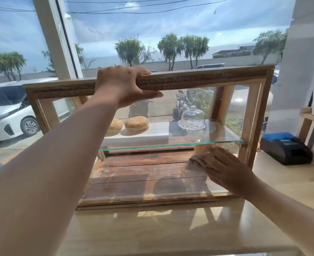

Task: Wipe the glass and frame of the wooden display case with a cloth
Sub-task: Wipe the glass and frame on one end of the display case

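The wooden display case (198, 79) stands on a pale counter, its glass front facing me. My left hand (123, 85) grips the top wooden rail, fingers over the top and thumb underneath. My right hand (228, 170) presses a brownish cloth (198, 160) flat against the lower right of the front glass (152, 174), just below the glass shelf (171, 145). Most of the cloth is hidden under my fingers.
On the shelf inside sit two sesame buns (136, 122) and a glass dome dish (192, 119). A black and blue receipt printer (285, 147) stands right of the case, beside a wooden stand (311, 124). A large window (152, 34) is behind, with a white car (10, 115) outside.
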The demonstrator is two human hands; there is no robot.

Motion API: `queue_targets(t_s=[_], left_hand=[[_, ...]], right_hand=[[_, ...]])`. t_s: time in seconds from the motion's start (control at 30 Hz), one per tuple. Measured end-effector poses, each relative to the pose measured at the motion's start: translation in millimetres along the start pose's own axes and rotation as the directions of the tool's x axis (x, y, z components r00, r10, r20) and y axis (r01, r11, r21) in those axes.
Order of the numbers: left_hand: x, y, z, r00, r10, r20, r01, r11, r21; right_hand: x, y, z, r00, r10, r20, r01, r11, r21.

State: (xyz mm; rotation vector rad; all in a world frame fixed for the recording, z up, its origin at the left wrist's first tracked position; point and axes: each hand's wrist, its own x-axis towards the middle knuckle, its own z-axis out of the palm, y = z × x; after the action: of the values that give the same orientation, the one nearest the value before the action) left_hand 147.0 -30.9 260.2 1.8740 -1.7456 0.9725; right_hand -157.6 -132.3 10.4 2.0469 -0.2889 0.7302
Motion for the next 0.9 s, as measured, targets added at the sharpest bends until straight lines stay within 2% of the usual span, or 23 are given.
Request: queue_targets(t_s=[0.1,0.2,0.27,0.33,0.4,0.47,0.63,0.8,0.9], left_hand=[[0.2,-0.7,-0.1,1.000,-0.006,0.014,0.006,1.000,-0.003],[0.7,-1.0,-0.3,1.000,-0.010,0.023,0.010,1.000,0.010],[1.0,-1.1,-0.1,1.000,-0.004,0.029,0.003,1.000,0.025],[1.7,-1.7,0.6,1.000,0.009,0.027,-0.010,0.999,0.035],[3.7,-5.0,0.1,0.998,0.018,0.057,-0.018,1.000,0.003],[5.8,-11.6,-1.7,0.995,0.049,0.089,-0.044,0.998,-0.051],[6.8,-22.1,-0.5,0.991,0.105,0.079,-0.095,0.989,-0.112],[8.4,-21.8,2.9,0.992,0.112,0.057,-0.106,0.989,-0.098],[9.0,-23.2,4.6,0.992,0.120,0.042,-0.116,0.989,-0.088]], right_hand=[[-45.3,-47.2,19.3,0.969,-0.196,0.149,0.205,0.978,-0.047],[-41.3,-42.5,18.6,0.961,-0.233,0.151,0.243,0.968,-0.054],[-9.5,-21.7,9.2,0.987,-0.156,0.045,0.158,0.987,-0.038],[40.1,7.7,-7.4,0.996,0.008,-0.093,-0.012,0.999,-0.045],[93.5,39.6,-25.2,0.957,0.161,-0.243,-0.179,0.982,-0.055],[134.8,60.8,-41.5,0.910,0.260,-0.324,-0.276,0.961,-0.003],[161.1,49.1,-38.7,0.889,0.254,-0.382,-0.276,0.961,-0.002],[158.3,3.8,-13.0,0.938,0.128,-0.323,-0.111,0.991,0.071],[140.2,-23.5,3.3,0.943,0.096,-0.318,-0.076,0.994,0.075]])
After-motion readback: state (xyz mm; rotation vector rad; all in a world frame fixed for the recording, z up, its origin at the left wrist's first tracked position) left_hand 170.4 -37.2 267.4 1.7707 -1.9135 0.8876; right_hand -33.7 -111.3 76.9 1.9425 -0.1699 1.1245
